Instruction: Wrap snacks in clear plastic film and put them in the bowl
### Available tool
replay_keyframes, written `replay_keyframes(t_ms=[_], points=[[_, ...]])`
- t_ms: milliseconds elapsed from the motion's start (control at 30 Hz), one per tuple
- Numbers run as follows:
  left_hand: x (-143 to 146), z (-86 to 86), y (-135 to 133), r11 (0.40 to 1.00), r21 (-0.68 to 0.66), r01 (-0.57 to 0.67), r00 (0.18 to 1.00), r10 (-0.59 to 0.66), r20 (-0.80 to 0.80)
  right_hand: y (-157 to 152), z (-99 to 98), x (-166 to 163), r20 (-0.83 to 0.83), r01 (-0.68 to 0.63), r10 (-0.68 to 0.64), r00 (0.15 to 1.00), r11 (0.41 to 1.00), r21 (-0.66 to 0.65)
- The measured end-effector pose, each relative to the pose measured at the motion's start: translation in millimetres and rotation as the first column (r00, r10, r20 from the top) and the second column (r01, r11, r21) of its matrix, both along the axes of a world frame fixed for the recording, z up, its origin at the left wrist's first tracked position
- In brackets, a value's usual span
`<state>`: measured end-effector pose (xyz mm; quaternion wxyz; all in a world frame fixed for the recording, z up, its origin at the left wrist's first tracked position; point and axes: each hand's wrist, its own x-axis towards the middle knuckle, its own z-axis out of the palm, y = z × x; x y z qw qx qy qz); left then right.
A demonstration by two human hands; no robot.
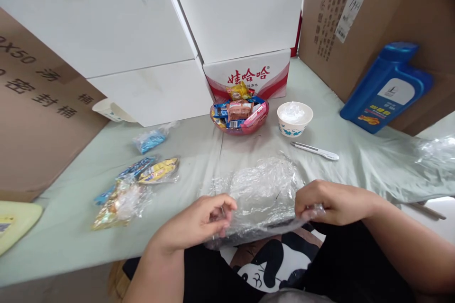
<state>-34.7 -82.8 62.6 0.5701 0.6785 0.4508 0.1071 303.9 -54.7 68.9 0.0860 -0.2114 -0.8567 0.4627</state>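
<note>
One head-worn view, facing forward and down across the table (192, 139), fingers (223, 201) close (lower centre), red-and-white carton (249, 73) farther off.

Behind the surface (64, 241), draped in a wrinkled pale green cloth, a low red-and-white carton (249, 75) stands at the back. Directly above the carton rises a plain white panel (238, 9); to the carton's left, a broad white panel (88, 14) bears a faint tan smudge. A large printed cardboard box (31, 113) closes the far left of the carton, another brown box (359, 38) its right. Grey floor (74, 286) shows well in front and left of the carton. Light falls soft and even, with faint shadows
</note>
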Motion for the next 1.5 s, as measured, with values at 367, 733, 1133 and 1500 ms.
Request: replay_keyframes(t_ms=[367,733,1133,1500], points=[[-21,-16.2,26,0.843,0.466,-0.270,0.819,0.455,-0.350,32,-39.5,-29,0.070,0.651,-0.724,0.686,0.654,0.385],[-24,-13.1,23,0.836,0.518,-0.182,0.631,0.503,-0.591,33,-53.1,-45,0.238,0.467,-0.738,0.632,0.608,0.642],[-6,-12.9,-2,0.486,0.870,-0.087,0.772,0.585,-0.250,37,-43.5,-34,-0.092,0.600,-0.684,0.723,0.557,0.575],[22,-33.4,-2,0.720,0.587,0.371,0.851,-0.010,-0.525,47,-47.0,-30,0.034,0.309,-0.451,0.892,0.662,0.683]])
